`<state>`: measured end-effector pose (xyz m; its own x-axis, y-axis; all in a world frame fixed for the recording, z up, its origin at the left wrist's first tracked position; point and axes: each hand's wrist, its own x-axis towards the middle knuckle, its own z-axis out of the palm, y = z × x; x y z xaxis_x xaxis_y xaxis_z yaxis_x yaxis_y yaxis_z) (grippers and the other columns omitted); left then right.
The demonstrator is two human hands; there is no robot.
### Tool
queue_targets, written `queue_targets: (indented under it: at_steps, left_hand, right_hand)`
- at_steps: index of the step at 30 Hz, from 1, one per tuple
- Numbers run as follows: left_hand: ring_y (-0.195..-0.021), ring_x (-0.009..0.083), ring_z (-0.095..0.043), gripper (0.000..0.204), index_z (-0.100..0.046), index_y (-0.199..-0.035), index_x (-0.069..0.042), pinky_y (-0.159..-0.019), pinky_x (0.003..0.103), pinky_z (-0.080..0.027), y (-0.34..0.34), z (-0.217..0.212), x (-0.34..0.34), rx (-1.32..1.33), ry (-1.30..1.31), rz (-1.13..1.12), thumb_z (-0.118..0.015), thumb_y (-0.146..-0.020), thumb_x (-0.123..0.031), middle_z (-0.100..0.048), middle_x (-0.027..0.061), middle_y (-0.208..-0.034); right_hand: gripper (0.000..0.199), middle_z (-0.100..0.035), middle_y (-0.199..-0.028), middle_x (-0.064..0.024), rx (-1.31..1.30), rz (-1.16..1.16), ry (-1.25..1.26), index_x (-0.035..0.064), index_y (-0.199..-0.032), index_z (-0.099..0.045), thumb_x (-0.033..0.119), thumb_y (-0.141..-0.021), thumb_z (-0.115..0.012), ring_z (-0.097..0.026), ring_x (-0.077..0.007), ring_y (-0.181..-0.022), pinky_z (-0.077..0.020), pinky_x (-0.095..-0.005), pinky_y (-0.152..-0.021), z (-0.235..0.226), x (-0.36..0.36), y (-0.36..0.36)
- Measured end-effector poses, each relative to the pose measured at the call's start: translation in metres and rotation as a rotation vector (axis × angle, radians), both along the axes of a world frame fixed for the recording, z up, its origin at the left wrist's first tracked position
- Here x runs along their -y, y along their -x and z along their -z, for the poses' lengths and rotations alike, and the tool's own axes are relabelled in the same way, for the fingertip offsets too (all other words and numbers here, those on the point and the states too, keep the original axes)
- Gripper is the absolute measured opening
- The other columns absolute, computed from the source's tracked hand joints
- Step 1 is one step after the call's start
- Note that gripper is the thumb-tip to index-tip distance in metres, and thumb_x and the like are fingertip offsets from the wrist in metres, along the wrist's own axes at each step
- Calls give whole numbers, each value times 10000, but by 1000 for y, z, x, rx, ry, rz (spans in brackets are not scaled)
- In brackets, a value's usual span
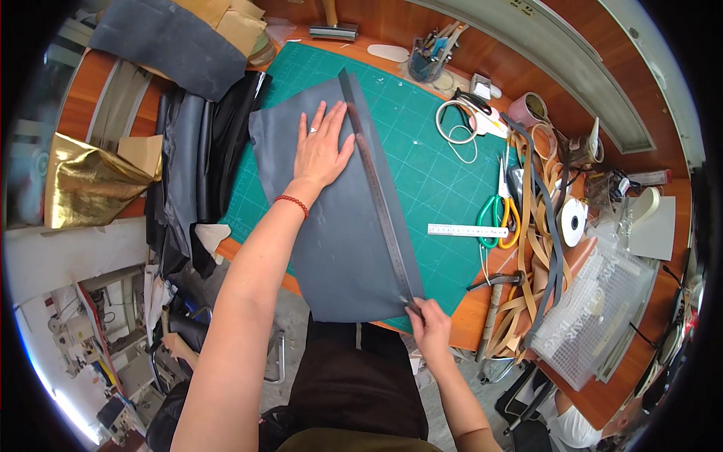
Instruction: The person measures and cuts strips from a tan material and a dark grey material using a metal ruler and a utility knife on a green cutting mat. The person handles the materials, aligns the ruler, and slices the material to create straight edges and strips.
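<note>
A large dark grey-blue leather sheet (331,248) lies on the green cutting mat (410,166), its near end reaching past the table's edge. A long steel ruler (379,196) rests along the sheet's right side, leaving a narrow strip of leather beyond it. My left hand (322,147) presses flat on the upper part of the sheet, fingers spread and fingertips close to the ruler. At the ruler's near end, my right hand (429,324) pinches a thin dark tool (410,303) with a pale tip; most of it is hidden by the fingers.
Scissors with green and orange handles (489,222) and a short ruler (459,230) lie on the mat's right. Leather strips (538,256) and a white spool (573,222) are beyond them. Dark leather rolls (188,166) hang at left; a tool cup (427,68) stands behind.
</note>
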<state>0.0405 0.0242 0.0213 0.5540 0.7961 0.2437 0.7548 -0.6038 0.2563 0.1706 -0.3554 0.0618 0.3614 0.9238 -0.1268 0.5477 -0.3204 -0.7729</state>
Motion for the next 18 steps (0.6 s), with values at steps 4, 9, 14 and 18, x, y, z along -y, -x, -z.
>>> queue_targets:
  at_steps: [4, 9, 14, 18]
  left_hand:
    - [-1497, 285, -308, 701, -292, -1562, -85, -1233, 537, -182, 4, 5, -2, 51, 27, -30, -586, -954, -273, -441, 92, -1554]
    - [-1484, 289, -329, 738, -284, -1563, -88, -1231, 538, -190, 3, 1, -1, 50, 37, -23, -617, -931, -271, -471, 98, -1525]
    - [-1482, 281, -335, 589, -446, -1497, -165, -1226, 550, -194, 1, 0, 1, 6, -27, -3, -599, -943, -294, -459, 49, -1541]
    - [-1477, 273, -343, 561, -478, -1480, -184, -1227, 550, -196, 5, 5, -1, 19, -19, -15, -586, -950, -330, -444, 31, -1553]
  right_hand:
    - [183, -700, -851, -94, -300, 105, 68, -17, -1030, -705, 89, -888, -750, -636, -156, -709, -507, -302, -655, 0, -2, -9]
    - [264, -684, -802, -85, -390, 106, 149, -5, -1093, -696, 132, -881, -775, -609, -136, -690, -500, -302, -660, 9, 10, -17]
    - [467, -629, -886, -139, 140, -19, 56, 40, -1181, -614, 172, -795, -840, -628, -291, -782, -522, -390, -669, -9, -5, -9]
    - [471, -598, -1046, -164, 246, -83, -4, 48, -1148, -608, 159, -758, -848, -632, -350, -905, -533, -434, -706, -5, -2, -4]
